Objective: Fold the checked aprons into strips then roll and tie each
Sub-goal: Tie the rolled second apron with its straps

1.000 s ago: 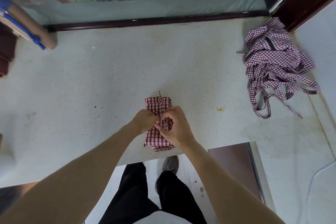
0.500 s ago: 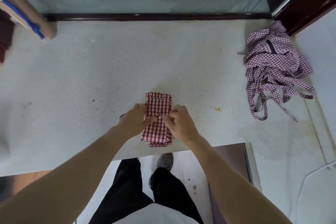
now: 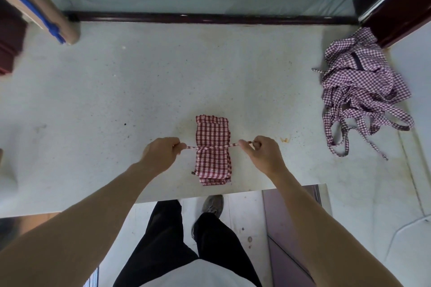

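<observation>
Red-checked rolled apron lies near the counter front edge, its tie pulled taut across it, left hand and right hand each pinching an end. Well apart at far right sits a crumpled apron heap; a blue-striped roll lies far left.

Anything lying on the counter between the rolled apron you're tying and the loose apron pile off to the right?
Only a small yellowish scrap, just past the right hand. Otherwise the head view shows bare counter between the rolled apron and the pile.
</observation>
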The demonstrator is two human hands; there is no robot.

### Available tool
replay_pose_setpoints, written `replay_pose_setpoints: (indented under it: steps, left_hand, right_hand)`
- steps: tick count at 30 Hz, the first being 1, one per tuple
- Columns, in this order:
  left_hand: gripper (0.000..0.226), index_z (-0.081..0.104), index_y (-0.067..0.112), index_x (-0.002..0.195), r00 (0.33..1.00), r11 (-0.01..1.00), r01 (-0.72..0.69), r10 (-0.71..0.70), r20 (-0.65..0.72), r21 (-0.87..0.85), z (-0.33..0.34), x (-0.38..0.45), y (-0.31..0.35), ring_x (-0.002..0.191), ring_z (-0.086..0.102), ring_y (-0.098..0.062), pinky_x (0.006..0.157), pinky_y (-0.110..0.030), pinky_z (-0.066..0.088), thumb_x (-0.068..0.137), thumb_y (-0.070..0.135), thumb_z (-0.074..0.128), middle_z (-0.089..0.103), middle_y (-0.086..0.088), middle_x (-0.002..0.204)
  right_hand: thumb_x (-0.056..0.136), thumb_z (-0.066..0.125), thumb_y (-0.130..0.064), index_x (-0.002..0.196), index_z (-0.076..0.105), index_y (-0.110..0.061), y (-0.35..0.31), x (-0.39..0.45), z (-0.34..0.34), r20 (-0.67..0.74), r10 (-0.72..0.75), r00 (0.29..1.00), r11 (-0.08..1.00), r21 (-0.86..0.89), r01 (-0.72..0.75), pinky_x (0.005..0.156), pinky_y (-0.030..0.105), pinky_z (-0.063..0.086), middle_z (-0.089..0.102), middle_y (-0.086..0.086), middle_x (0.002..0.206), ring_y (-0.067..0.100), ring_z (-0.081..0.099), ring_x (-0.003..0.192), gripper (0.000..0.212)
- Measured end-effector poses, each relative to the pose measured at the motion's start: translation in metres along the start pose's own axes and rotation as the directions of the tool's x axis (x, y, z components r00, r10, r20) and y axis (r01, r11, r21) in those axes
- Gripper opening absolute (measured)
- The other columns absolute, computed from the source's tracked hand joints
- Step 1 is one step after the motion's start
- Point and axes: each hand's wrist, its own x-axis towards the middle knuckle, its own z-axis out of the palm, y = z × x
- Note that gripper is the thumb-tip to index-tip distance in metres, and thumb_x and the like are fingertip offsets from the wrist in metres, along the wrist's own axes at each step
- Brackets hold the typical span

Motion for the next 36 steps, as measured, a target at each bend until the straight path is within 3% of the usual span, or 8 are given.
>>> replay_pose_setpoints:
  steps: [6, 10, 13, 15, 19, 26, 29, 36]
  left_hand:
    - [0.037, 0.062, 0.02, 0.078, 0.991, 0.99, 0.131, -0.129, -0.034, 0.045, 0.0, 0.002, -0.008, 0.071, 0.061, -0.022, 0.059, -0.027, 0.039, 0.101, 0.043, 0.045, 0.06, 0.001, 0.072]
    - [0.025, 0.06, 0.014, 0.109, 0.994, 0.988, 0.105, -0.103, -0.032, 0.109, 0.002, 0.002, 0.011, 0.102, 0.058, -0.027, 0.088, -0.039, 0.046, 0.1, 0.033, 0.047, 0.06, -0.007, 0.105]
    - [0.025, 0.055, 0.015, 0.118, 0.999, 0.997, 0.013, -0.017, -0.051, -0.082, 0.007, -0.003, 0.035, 0.104, 0.058, -0.022, 0.095, -0.04, 0.046, 0.098, 0.03, 0.052, 0.061, -0.003, 0.11]
    - [0.03, 0.052, 0.015, 0.12, 0.996, 0.964, 0.066, -0.048, 0.073, -0.259, 0.013, -0.006, 0.055, 0.099, 0.059, -0.021, 0.086, -0.035, 0.048, 0.097, 0.035, 0.054, 0.06, 0.0, 0.109]
    - [0.039, 0.045, 0.012, 0.125, 0.971, 0.895, 0.233, -0.19, 0.147, -0.38, 0.024, -0.004, 0.076, 0.086, 0.055, -0.016, 0.064, -0.022, 0.041, 0.098, 0.04, 0.053, 0.057, 0.0, 0.107]
    - [0.033, 0.057, 0.011, 0.075, 0.961, 0.912, 0.243, -0.271, -0.043, -0.329, 0.027, -0.002, 0.072, 0.059, 0.05, -0.015, 0.047, -0.02, 0.029, 0.095, 0.037, 0.06, 0.05, 0.004, 0.061]
    - [0.036, 0.052, 0.013, 0.062, 0.92, 0.852, 0.325, -0.386, -0.072, -0.411, 0.026, -0.004, 0.052, 0.052, 0.045, -0.01, 0.046, -0.02, 0.028, 0.091, 0.03, 0.067, 0.048, 0.003, 0.057]
    - [0.032, 0.068, 0.006, 0.076, 0.897, 0.758, 0.365, -0.442, -0.015, -0.54, 0.024, -0.008, 0.051, 0.052, 0.049, -0.014, 0.049, -0.021, 0.038, 0.093, 0.033, 0.065, 0.056, -0.003, 0.061]
  right_hand:
    - [0.091, 0.067, -0.042, 0.055, 0.033, -0.015, 0.036, 0.01, 0.003, -0.11, 0.197, 0.974, 0.975, -0.082, -0.207, 0.057, 0.03, 0.03, 0.036, -0.001, 0.052, 0.014, 0.034, 0.05, 0.056]
    - [0.093, 0.062, -0.041, 0.073, 0.049, -0.014, 0.028, 0.01, 0.01, -0.118, 0.212, 0.97, 0.952, -0.201, -0.232, 0.071, 0.031, 0.038, 0.053, 0.0, 0.073, 0.02, 0.052, 0.071, 0.036]
    - [0.092, 0.064, -0.038, 0.113, 0.057, -0.014, 0.019, 0.008, 0.011, -0.278, 0.018, 0.96, 0.916, -0.38, -0.127, 0.098, 0.045, 0.037, 0.059, 0.005, 0.112, 0.024, 0.054, 0.109, 0.033]
    - [0.092, 0.064, -0.036, 0.118, 0.059, -0.012, 0.009, 0.007, 0.015, -0.204, -0.228, 0.952, 0.918, -0.371, 0.14, 0.105, 0.048, 0.038, 0.063, 0.005, 0.118, 0.023, 0.057, 0.114, 0.036]
    - [0.094, 0.064, -0.032, 0.115, 0.058, -0.011, -0.009, 0.007, 0.026, 0.191, -0.314, 0.93, 0.91, -0.219, 0.353, 0.093, 0.033, 0.053, 0.063, 0.004, 0.112, 0.017, 0.061, 0.1, 0.03]
    - [0.096, 0.062, -0.027, 0.09, 0.061, -0.01, -0.01, 0.01, 0.034, 0.087, -0.31, 0.947, 0.908, -0.269, 0.321, 0.065, 0.016, 0.042, 0.059, -0.004, 0.082, 0.007, 0.053, 0.068, 0.018]
    - [0.094, 0.067, -0.023, 0.081, 0.06, -0.012, 0.007, 0.015, 0.017, 0.014, -0.063, 0.998, 0.978, -0.196, 0.065, 0.064, 0.019, 0.04, 0.063, -0.003, 0.078, 0.01, 0.058, 0.069, 0.018]
    - [0.097, 0.061, -0.028, 0.094, 0.063, -0.009, 0.018, 0.011, 0.022, 0.025, 0.134, 0.991, 0.986, -0.108, -0.131, 0.063, 0.024, 0.042, 0.063, -0.001, 0.081, 0.012, 0.057, 0.073, 0.019]
